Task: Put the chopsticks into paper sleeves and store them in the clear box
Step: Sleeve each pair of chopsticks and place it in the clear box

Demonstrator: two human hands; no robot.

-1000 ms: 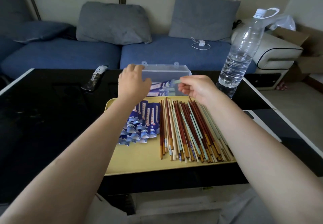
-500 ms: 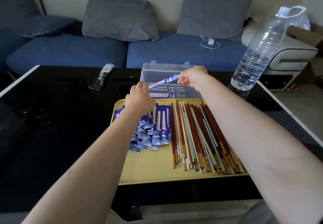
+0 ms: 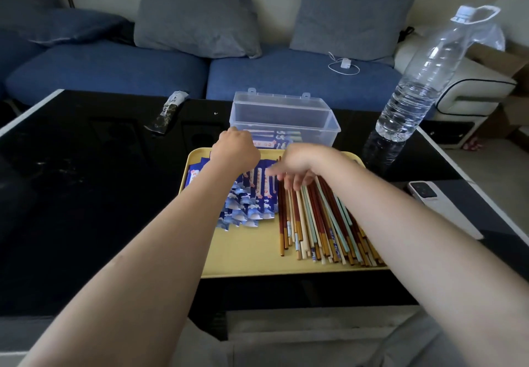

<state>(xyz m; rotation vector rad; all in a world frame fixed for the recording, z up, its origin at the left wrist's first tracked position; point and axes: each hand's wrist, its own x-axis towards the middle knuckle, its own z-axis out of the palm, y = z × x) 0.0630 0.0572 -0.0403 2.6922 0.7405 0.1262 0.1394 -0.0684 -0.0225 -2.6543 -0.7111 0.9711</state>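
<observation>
Landmark: yellow tray (image 3: 252, 255) on black table (image 3: 86, 195).

Far left of tray, on table: dark wrapped packet (image 3: 169, 112), lying flat, long axis running away from viewer.

Left hand (image 3: 235, 151) over tray's far-left corner, forearm reaching in from lower left. Knuckles up, fingers curled under and hidden from camera; whether anything is held cannot be told.

Under and just nearer than that hand, on tray's left half: paper sleeves (image 3: 252, 195), blue with wave print, fanned in overlapping pile, long axes running near-to-far.

Beyond tray's far edge, just beside it: clear box (image 3: 282, 116), lid raised at back. Sleeved chopsticks (image 3: 276, 139) inside, long axes lying left-right, parallel to tray's far edge.

Right hand (image 3: 294, 167) over tray's far middle, forearm entering from lower right, wrist bent down. Fingers loosely spread, tips blurred, on far ends of loose chopsticks (image 3: 317, 223); nothing gripped.

Loose chopsticks on tray's right half: red, cream, pale green, long axes near-to-far, fanning slightly rightward toward viewer.

Right of tray: water bottle (image 3: 423, 80) upright on table; white phone (image 3: 440, 206) flat, near table's right edge.
</observation>
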